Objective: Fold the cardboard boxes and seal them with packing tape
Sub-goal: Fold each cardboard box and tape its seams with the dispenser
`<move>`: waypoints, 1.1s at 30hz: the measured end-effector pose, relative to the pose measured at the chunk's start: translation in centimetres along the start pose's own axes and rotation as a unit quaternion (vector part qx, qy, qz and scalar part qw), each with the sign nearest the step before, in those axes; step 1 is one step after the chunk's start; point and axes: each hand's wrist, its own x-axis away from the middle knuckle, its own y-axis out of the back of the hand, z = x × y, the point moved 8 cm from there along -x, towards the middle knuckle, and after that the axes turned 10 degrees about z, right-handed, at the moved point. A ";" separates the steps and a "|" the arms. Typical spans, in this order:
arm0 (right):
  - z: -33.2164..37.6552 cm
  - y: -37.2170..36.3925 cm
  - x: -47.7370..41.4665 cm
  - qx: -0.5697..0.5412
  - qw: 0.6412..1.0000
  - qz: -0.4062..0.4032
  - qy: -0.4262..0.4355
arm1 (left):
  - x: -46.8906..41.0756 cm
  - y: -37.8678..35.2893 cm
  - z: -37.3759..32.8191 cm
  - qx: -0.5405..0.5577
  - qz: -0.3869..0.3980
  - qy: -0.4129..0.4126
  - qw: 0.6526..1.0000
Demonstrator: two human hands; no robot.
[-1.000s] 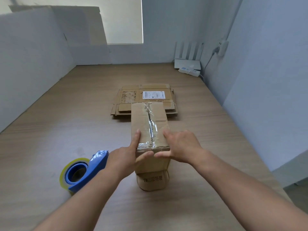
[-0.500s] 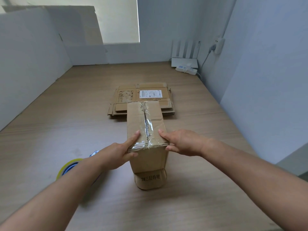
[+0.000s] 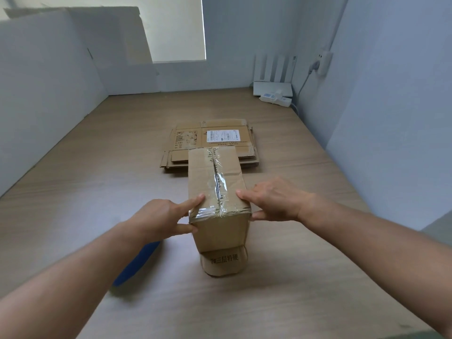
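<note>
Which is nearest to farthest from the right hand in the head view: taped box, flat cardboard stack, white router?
1. taped box: touching the right hand, at the box's near right edge.
2. flat cardboard stack: mid-table, beyond the box.
3. white router: far right corner, against the wall.

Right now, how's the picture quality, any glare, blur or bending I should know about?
Head view: the clear tape on the box throws glare along the seam and near edge; the left forearm and the blue object under it are smeared by motion blur; wide-angle distortion splays the walls and table edges; window light is blown out; left hand and right hand stay fairly sharp.
</note>
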 end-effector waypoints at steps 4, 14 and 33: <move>1.0 0.0 -0.1 -0.033 0.998 -0.043 -0.026 | -0.3 -1.4 -0.3 0.028 -0.053 0.055 0.997; 1.6 0.5 1.2 -0.051 0.984 -0.163 -0.057 | 2.3 -6.4 -2.2 0.426 -0.067 0.085 0.898; -1.5 -1.9 1.7 -0.183 0.938 0.066 -0.286 | 1.2 -3.5 -9.7 0.662 -0.061 0.055 0.745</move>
